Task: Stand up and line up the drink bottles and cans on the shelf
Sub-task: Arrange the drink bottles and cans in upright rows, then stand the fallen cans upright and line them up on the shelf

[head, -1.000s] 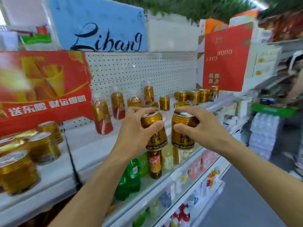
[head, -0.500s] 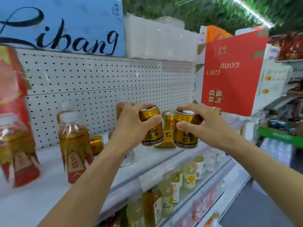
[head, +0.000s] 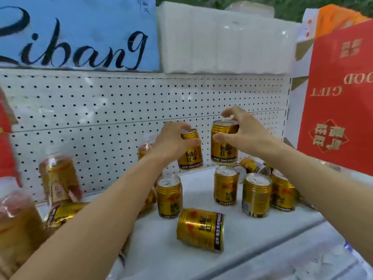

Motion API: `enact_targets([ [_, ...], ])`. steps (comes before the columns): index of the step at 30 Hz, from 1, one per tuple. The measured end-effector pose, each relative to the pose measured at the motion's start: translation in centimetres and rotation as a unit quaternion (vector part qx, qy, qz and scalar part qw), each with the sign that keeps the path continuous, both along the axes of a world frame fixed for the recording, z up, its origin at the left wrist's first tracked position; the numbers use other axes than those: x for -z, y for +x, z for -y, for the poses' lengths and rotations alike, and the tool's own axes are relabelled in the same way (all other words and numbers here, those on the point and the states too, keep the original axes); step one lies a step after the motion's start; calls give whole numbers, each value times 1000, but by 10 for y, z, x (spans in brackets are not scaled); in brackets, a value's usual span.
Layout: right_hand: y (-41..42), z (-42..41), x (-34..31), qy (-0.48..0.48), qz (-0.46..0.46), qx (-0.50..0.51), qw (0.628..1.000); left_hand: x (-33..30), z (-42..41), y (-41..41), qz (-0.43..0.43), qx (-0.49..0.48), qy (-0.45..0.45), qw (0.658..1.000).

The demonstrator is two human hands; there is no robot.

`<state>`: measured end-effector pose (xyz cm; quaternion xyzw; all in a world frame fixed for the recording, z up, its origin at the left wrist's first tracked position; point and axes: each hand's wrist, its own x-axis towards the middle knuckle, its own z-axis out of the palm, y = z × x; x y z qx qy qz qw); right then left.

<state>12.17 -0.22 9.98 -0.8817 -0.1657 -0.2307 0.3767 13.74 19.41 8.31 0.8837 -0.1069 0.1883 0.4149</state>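
My left hand (head: 171,140) grips a gold can (head: 190,153) by its top, upright, near the back of the white shelf (head: 262,239). My right hand (head: 244,132) grips a second gold can (head: 224,146) the same way, just to the right of the first. Below them several gold cans stand upright, among them one at the centre (head: 169,196) and two to the right (head: 225,187) (head: 256,195). One can (head: 200,229) lies on its side at the front. Another lies tipped behind the right group (head: 250,164). Amber drink bottles (head: 58,178) stand at the left.
A white pegboard (head: 121,110) backs the shelf. A red gift box (head: 339,102) stands at the right end. A blue sign (head: 80,33) and white packs (head: 222,37) sit on top. A can lies on its side under my left forearm (head: 60,215).
Both hands carried their cans along the shelf to the right end and deeper toward the pegboard. The view shifted right and closer; a cluster of cans is now below the hands.
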Motion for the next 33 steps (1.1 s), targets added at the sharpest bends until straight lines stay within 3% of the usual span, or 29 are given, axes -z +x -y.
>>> enact_targets([
  [5, 84, 8, 8, -40, -73, -60, 995, 16, 9, 57, -60, -86, 66, 992],
  [9, 135, 2, 21, -139, -127, -102, 977, 30, 14, 82, -106, -108, 108, 983],
  [14, 158, -5, 44, -240, -165, -130, 948, 40, 20, 92, -168, -127, 172, 962],
  [19, 165, -5, 58, -296, -186, -156, 924, 51, 22, 93, -214, -127, 157, 956],
  [29, 159, -8, 58, -334, -189, -155, 911, 55, 32, 80, -194, -136, 223, 946],
  [33, 136, -17, 41, -235, -138, -162, 949, 39, 28, 52, -106, -155, 236, 954],
])
